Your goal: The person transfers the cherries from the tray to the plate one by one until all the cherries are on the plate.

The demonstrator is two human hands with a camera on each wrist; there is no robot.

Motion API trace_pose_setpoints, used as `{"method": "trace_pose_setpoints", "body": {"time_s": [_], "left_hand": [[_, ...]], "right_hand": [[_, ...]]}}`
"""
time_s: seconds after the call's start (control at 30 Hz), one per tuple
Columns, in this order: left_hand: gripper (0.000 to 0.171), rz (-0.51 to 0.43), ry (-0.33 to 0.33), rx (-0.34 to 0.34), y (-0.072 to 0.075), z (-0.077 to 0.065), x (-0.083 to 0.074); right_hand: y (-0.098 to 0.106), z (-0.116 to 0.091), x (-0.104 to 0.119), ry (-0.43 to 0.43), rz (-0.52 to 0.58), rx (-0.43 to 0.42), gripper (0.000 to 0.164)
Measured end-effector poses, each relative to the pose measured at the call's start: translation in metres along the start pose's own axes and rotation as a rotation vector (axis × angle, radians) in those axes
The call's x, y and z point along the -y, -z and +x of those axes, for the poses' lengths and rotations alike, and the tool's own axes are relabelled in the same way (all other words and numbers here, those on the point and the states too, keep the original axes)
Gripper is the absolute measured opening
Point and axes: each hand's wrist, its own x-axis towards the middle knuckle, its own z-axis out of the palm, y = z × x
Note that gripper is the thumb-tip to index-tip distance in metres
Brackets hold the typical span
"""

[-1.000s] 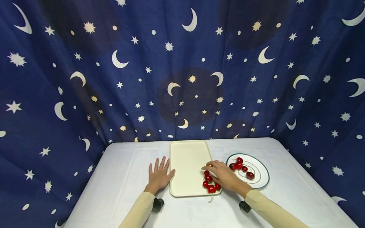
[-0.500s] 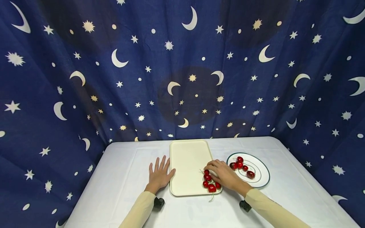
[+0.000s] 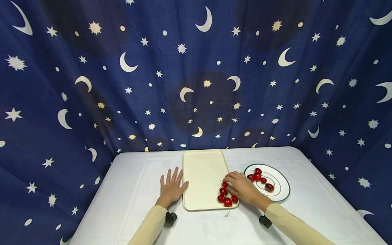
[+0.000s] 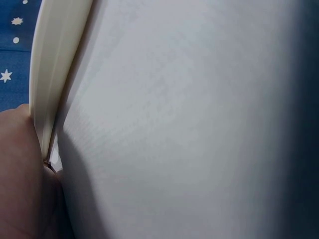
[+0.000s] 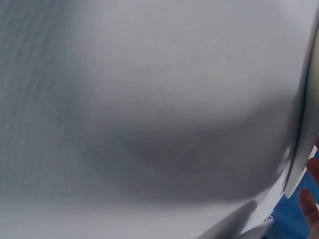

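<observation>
A cream rectangular tray [image 3: 203,177] lies on the white table with several red cherries [image 3: 227,202] in its near right corner. My right hand [image 3: 242,187] reaches over the tray's right edge, fingers bent down, and pinches the topmost cherry [image 3: 225,184] of that group. In the right wrist view only some fingertips [image 5: 308,206] show, at the right border beside the tray's side. My left hand [image 3: 171,189] lies spread on the table left of the tray, its thumb at the tray's edge. The left wrist view has part of this hand [image 4: 22,169] against the tray's side [image 4: 57,55].
Right of the tray stands a white plate [image 3: 281,187] with a dark rim, bearing several more cherries [image 3: 269,187]. One cherry stem [image 3: 227,212] hangs over the tray's near edge. A blue curtain [image 3: 196,85] with moons and stars encloses the table [image 3: 137,190].
My right hand has shifted slightly to the right, and the top cherry with its stem has moved along with it. The left hand has stayed in place.
</observation>
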Motion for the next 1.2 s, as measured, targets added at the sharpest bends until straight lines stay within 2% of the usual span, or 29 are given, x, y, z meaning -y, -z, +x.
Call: {"method": "trace_pose_setpoints", "body": {"time_s": [0.23, 0.37, 0.6, 0.77, 0.93, 1.2], "left_hand": [[0.074, -0.017, -0.008, -0.012, -0.001, 0.0, 0.002], [0.074, -0.01, -0.001, 0.007, 0.002, -0.002, 0.0], [0.071, -0.041, -0.003, 0.009, 0.012, -0.006, -0.006], [0.071, -0.037, -0.004, 0.0, 0.009, -0.006, -0.005], [0.073, -0.02, -0.006, -0.016, 0.003, -0.002, -0.001], [0.074, -0.01, -0.004, -0.002, 0.001, -0.001, 0.0]], "right_hand": [[0.004, -0.002, -0.007, -0.088, -0.042, -0.072, 0.026], [0.008, -0.004, -0.012, -0.136, -0.044, -0.113, 0.027], [0.013, -0.008, -0.022, -0.213, -0.052, -0.151, 0.028], [0.017, -0.012, -0.028, -0.276, -0.078, -0.173, 0.027], [0.021, -0.017, -0.032, -0.345, -0.103, -0.146, 0.024], [0.022, -0.027, -0.044, -0.443, -0.153, -0.082, 0.024]]}}
